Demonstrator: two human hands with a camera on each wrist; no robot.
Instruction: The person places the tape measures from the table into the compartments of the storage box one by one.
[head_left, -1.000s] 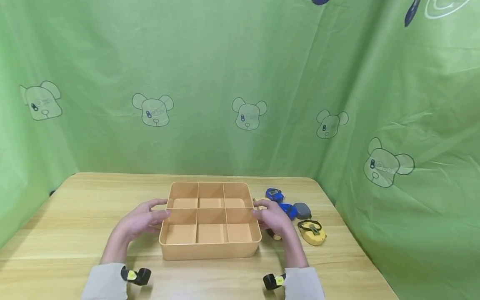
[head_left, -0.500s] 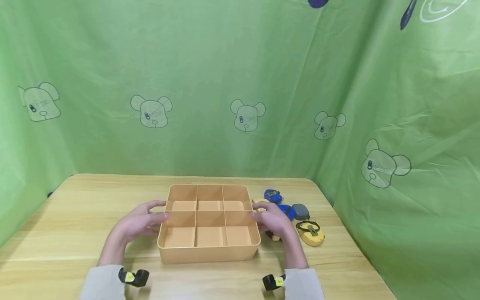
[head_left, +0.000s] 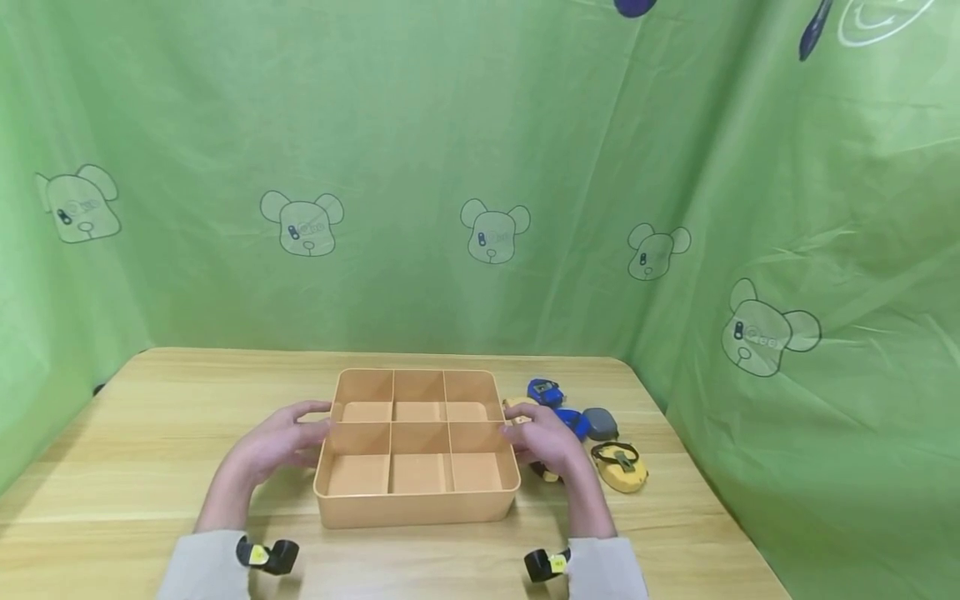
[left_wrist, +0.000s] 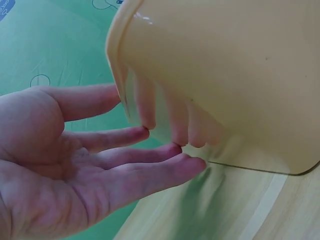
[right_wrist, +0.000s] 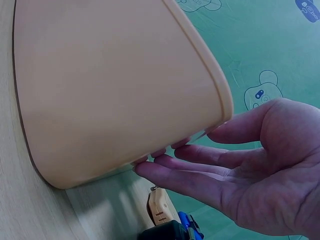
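Observation:
A tan plastic box [head_left: 417, 510] with six-way dividers, its compartments bare, rests on the wooden table. On its left side is my left hand [head_left: 281, 440], thumb tip at the rim. In the left wrist view, the fingers of that hand [left_wrist: 90, 160] extend nearly straight, their tips right at the box wall [left_wrist: 225, 65]. My right hand [head_left: 547, 435] is at the opposite side. From the right wrist, its fingers [right_wrist: 190, 182] also look straight, with the tips against the lower side of the box [right_wrist: 110, 90].
Right of the box lie several tape measures: a blue one [head_left: 545, 392], another blue one [head_left: 573, 422], a grey one [head_left: 601, 423] and a yellow one [head_left: 622, 473] with a black strap. My right hand partly hides others. A green curtain [head_left: 405, 292] hangs behind the table.
The box has shifted slightly toward me over the last second, both hands going along with it. Since half a second ago, my left thumb has eased slightly leftward; the tape measures stay put.

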